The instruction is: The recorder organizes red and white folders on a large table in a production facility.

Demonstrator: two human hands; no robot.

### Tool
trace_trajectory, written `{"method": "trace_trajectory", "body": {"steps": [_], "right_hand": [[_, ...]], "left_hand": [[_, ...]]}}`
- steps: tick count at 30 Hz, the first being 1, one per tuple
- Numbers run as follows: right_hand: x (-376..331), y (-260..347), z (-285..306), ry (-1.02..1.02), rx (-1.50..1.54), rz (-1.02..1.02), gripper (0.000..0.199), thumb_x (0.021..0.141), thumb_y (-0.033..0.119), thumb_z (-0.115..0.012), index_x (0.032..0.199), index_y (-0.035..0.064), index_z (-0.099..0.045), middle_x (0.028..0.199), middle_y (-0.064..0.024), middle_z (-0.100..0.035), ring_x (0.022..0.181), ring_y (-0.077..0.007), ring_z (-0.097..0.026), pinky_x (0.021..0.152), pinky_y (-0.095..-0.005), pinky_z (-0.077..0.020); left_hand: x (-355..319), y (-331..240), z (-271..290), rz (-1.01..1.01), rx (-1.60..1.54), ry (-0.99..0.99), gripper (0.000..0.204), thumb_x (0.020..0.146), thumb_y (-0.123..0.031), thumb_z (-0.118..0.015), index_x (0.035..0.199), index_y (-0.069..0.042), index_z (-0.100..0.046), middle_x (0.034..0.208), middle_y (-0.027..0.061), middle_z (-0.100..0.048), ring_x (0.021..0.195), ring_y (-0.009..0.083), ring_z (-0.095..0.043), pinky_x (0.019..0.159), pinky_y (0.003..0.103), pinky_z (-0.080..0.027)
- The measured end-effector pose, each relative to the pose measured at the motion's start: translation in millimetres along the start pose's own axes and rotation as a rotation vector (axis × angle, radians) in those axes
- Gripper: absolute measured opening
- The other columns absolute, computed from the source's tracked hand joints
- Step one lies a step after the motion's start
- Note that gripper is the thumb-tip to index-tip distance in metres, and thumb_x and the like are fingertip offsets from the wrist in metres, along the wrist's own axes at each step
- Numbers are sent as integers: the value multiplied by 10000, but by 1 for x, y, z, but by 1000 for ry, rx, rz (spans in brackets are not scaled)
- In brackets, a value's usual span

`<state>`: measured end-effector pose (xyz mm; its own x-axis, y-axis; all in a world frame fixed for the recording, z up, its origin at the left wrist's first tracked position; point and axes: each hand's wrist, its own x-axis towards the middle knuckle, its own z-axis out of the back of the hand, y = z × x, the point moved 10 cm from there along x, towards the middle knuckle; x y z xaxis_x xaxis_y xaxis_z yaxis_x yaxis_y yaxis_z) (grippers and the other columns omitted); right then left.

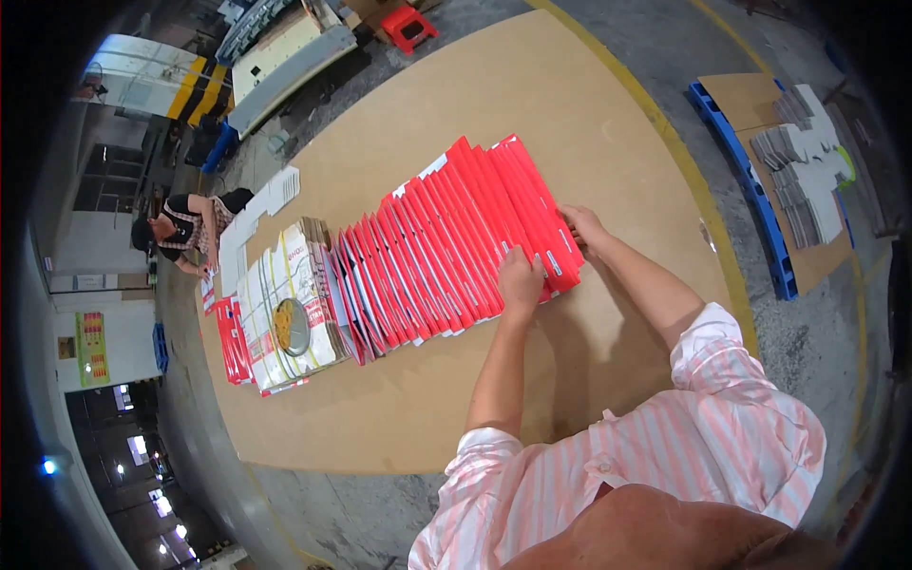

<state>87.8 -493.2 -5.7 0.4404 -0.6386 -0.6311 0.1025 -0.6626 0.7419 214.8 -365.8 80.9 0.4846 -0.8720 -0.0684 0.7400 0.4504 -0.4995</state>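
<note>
A long row of flat red folded cartons (pixel 425 249) leans across the brown table, overlapping like a fan, with white and grey edges showing. At its right end, my left hand (pixel 522 282) is closed over the near edge of the cartons, fingers curled. My right hand (pixel 584 228) grips the right edge of the last red cartons, its fingertips partly hidden behind them. Against the row's left end stands a white wrapped bundle (pixel 261 294) tied with yellow straps. A round clear container (pixel 294 328) with something orange-yellow rests on the bundle.
A person (pixel 195 228) works at the table's far left beside white sheets (pixel 256 223) and more red cartons (pixel 231 344). To the right, a blue pallet (pixel 750 190) holds grey-white cardboard stacks (pixel 796 185). A red stool (pixel 409 29) and machinery (pixel 290 66) stand beyond the table (pixel 532 71).
</note>
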Motion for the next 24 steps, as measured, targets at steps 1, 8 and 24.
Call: {"method": "trace_trajectory", "body": {"steps": [1,8,24], "right_hand": [[3,1,-14,50,4,-2,393,843,350,-629,1023,1,-629,884,-129,-665,720,-188,-644,656,-320,-513],[8,13,-78,150,-217,440,567,709,337,-768,1114,-20,-596,1016,-143,-665,858,-215,-649,773,-339,-511],[8,9,-70,-207,-796,406,712,658,327,-788,1149,-49,-436,1005,-253,-637,949,-394,-623,821,-443,-492]], "left_hand": [[1,1,5,-19,12,-89,442,837,-277,-585,1145,38,-549,1045,218,-614,947,393,-591,813,466,-474],[0,19,23,15,10,-250,363,820,-264,-600,1066,1,-569,937,171,-607,884,360,-584,732,466,-479],[-10,35,18,-30,144,-258,453,797,-179,-622,1227,-91,-512,1082,163,-536,991,347,-516,864,438,-446]]}}
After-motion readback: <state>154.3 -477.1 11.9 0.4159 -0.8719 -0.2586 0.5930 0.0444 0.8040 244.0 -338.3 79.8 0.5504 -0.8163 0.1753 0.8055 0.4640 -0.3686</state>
